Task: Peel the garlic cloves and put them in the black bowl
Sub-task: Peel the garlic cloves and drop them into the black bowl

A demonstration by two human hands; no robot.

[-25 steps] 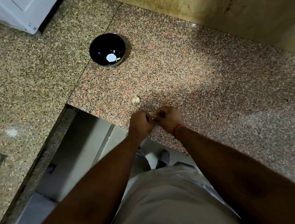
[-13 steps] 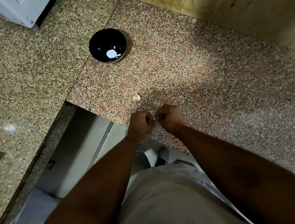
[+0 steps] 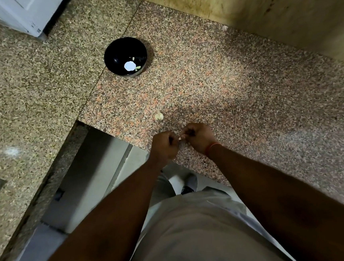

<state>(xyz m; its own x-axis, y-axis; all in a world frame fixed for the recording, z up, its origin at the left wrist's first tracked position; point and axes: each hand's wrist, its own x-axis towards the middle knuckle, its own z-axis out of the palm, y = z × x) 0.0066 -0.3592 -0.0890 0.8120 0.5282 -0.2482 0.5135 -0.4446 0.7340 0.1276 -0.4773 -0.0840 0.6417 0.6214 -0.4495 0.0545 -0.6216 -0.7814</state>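
Both the left hand (image 3: 164,144) and the right hand (image 3: 196,136) pinch a small pale garlic clove (image 3: 179,138) between curled fingers over the speckled granite worktop (image 3: 236,95). Another cream clove (image 3: 159,116) lies just beyond them. The glossy black bowl (image 3: 118,51) sits well beyond, holding pale bits.

We see the bench (image 3: 215,89) as polished speckled granite, pinkish at twelve o'clock, greyer toward nine. The bowl (image 3: 118,51) at eleven o'clock is glossy black, catching a bright glare spot inside. The loose clove (image 3: 159,116) looks pale and matt. The wall (image 3: 260,6) at one o'clock is dull, stained yellow stone. The trousers (image 3: 196,232) are plain matt cloth.
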